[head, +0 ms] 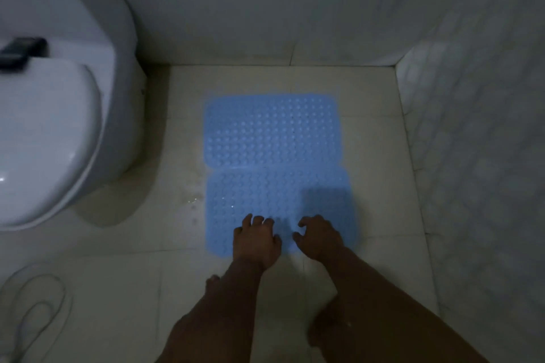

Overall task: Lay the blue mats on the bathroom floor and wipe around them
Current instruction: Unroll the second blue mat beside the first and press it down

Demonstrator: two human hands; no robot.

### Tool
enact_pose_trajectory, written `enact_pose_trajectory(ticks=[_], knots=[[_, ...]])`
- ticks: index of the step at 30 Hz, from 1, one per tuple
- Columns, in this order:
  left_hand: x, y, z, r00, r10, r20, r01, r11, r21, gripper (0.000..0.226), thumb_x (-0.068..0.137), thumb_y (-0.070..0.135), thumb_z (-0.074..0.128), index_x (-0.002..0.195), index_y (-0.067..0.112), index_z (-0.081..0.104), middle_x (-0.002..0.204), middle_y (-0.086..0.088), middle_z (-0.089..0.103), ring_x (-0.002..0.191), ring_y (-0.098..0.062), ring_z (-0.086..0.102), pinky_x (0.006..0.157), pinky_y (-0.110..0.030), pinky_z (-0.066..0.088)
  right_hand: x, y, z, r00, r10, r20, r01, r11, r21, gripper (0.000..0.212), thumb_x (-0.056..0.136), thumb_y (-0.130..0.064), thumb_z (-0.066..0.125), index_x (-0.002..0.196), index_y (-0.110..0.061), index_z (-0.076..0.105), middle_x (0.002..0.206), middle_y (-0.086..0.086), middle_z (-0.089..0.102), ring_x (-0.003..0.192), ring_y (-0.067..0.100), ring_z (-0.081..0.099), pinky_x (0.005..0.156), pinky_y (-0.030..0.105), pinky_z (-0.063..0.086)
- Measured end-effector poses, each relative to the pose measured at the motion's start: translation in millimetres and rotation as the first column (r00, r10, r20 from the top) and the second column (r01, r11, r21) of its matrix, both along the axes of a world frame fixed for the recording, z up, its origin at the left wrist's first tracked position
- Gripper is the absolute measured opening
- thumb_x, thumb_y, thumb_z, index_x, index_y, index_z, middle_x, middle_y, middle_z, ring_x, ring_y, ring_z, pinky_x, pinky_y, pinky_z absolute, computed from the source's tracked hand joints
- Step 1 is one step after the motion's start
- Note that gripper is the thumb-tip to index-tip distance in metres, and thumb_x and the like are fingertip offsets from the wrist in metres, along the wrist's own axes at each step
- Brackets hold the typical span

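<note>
We have both blue bumpy rubber mats down on the pale tiled bathroom floor (368, 156), the far mat (272, 130) and near mat (265, 194) meeting edge to edge beside the white toilet (59, 127). Our left hand (256, 237) and right hand (320, 237) rest on the near mat's front edge, fingers loosely bent, gripping nothing, probably pressing it flat so it seats

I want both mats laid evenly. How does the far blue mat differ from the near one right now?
The far mat lies untouched; both the left hand and right hand rest on the near mat. The far mat is evenly lit; the near mat carries a shadow. Both are blue, bumpy, flat on the floor, edges meeting.
</note>
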State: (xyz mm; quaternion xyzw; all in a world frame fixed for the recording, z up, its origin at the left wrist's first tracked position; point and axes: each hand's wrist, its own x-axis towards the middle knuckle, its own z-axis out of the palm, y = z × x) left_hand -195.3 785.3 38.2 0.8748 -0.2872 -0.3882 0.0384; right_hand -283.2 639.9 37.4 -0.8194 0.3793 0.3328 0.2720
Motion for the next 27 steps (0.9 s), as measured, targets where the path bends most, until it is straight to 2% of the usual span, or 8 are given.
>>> enact_pose_trajectory(ticks=[5, 10, 14, 21, 25, 27], knots=[[41, 22, 168, 0.990, 0.138, -0.001, -0.137, 0.983, -0.125, 0.051, 0.100, 0.045, 0.049, 0.146, 0.024, 0.050, 0.152, -0.003, 0.049, 0.150, -0.028, 0.030, 0.115, -0.046, 0.036, 28, 23, 163, 0.998, -0.010, 0.062, 0.012, 0.999, -0.035, 0.051, 0.091, -0.052, 0.062, 0.135, -0.026, 0.059, 0.143, 0.005, 0.054, 0.132, 0.027, 0.052, 0.110, 0.043, 0.044], [88, 73, 273, 0.987, 0.136, 0.084, -0.120, 0.978, -0.169, 0.050, 0.099, 0.043, 0.051, 0.145, 0.023, 0.050, 0.151, -0.006, 0.050, 0.143, -0.031, 0.039, 0.112, -0.047, 0.038, 63, 60, 260, 0.993, 0.057, 0.099, -0.057, 0.998, -0.003, 0.049, 0.092, -0.048, 0.064, 0.133, -0.020, 0.060, 0.145, 0.009, 0.053, 0.133, 0.030, 0.051, 0.112, 0.042, 0.041], [114, 120, 311, 0.975, 0.155, 0.160, -0.132, 0.981, -0.142, 0.051, 0.098, 0.044, 0.052, 0.144, 0.023, 0.052, 0.148, -0.008, 0.052, 0.138, -0.033, 0.044, 0.110, -0.049, 0.040, 99, 92, 309, 0.967, 0.237, 0.089, -0.240, 0.971, 0.016, 0.050, 0.096, -0.042, 0.061, 0.137, -0.014, 0.058, 0.145, 0.011, 0.054, 0.132, 0.030, 0.052, 0.110, 0.041, 0.042], [118, 189, 361, 0.868, 0.419, 0.267, -0.361, 0.901, -0.242, 0.047, 0.096, 0.040, 0.055, 0.139, 0.021, 0.059, 0.136, -0.009, 0.063, 0.125, -0.034, 0.058, 0.101, -0.040, 0.047, 151, 140, 354, 0.857, 0.507, 0.094, -0.508, 0.861, -0.008, 0.050, 0.097, -0.043, 0.059, 0.140, -0.016, 0.056, 0.147, 0.010, 0.052, 0.134, 0.030, 0.049, 0.111, 0.040, 0.041], [90, 229, 384, 0.732, 0.590, 0.341, -0.543, 0.807, -0.232, 0.046, 0.094, 0.041, 0.055, 0.134, 0.019, 0.060, 0.134, -0.011, 0.061, 0.123, -0.035, 0.058, 0.096, -0.043, 0.049, 169, 177, 375, 0.715, 0.685, 0.139, -0.690, 0.724, -0.015, 0.048, 0.096, -0.041, 0.061, 0.137, -0.015, 0.058, 0.145, 0.010, 0.055, 0.134, 0.028, 0.051, 0.110, 0.034, 0.040], [67, 245, 397, 0.632, 0.674, 0.382, -0.645, 0.731, -0.223, 0.045, 0.094, 0.042, 0.054, 0.134, 0.021, 0.059, 0.133, -0.009, 0.061, 0.123, -0.035, 0.057, 0.098, -0.044, 0.048, 176, 194, 388, 0.595, 0.785, 0.172, -0.792, 0.609, -0.039, 0.047, 0.097, -0.038, 0.060, 0.136, -0.013, 0.059, 0.144, 0.012, 0.056, 0.133, 0.028, 0.052, 0.107, 0.031, 0.039]])
